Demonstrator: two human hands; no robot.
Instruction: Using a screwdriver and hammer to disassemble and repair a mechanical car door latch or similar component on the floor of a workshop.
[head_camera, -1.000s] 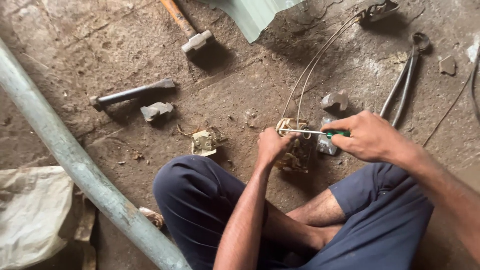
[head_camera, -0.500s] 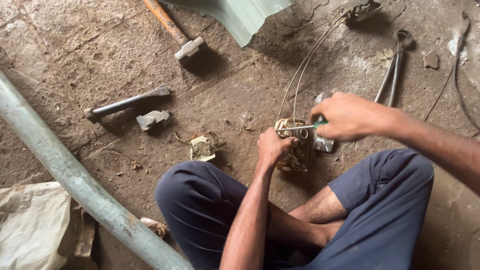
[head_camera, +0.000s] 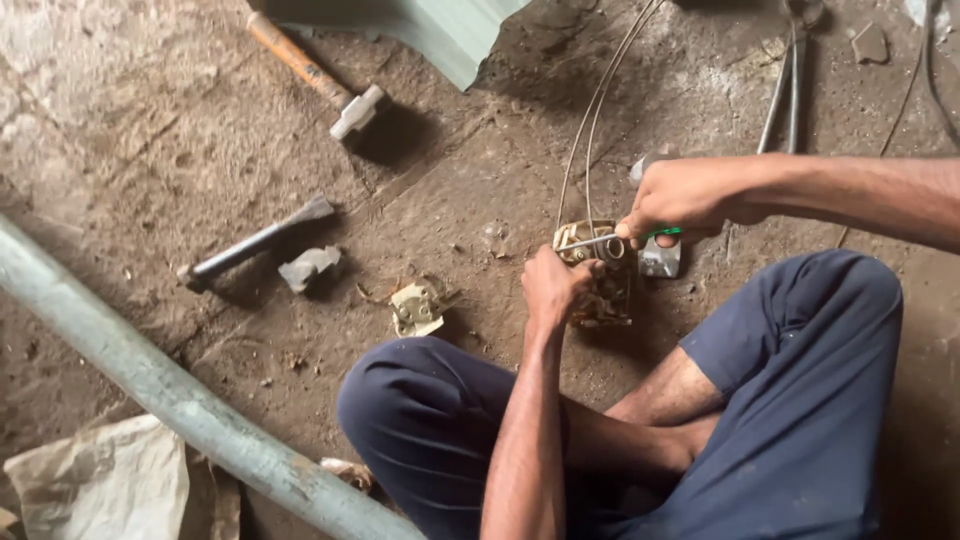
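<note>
- Screwdriver (head_camera: 600, 243), green-handled, is held level in the right hand (head_camera: 685, 195), its shaft pointing leftwards with the tip resting on the metal fitting (head_camera: 600, 285).
- Fitting is shown on the dirt floor (head_camera: 180, 130) between the knees; it is steadied from the near side by the left hand (head_camera: 550, 285), whose grip is clenched on its edge.
- Right-hand grip is closed around the screwdriver handle, so that only a sliver of green shows beyond the fingers.
- Two thin cables (head_camera: 590, 120) are seen rising from the fitting towards the top of the view.
- Step in hand, as judged: a fastener or clamp on the fitting is being worked with the tool tip. The next move would call for the tip to be kept seated while the fitting is held firm.
- A small grey block (head_camera: 660, 258) lies just beside the fitting, under the right hand.
- Hammer (head_camera: 320, 78), chisel (head_camera: 255, 243) and pliers (head_camera: 785, 80) lie well apart, untouched.
</note>
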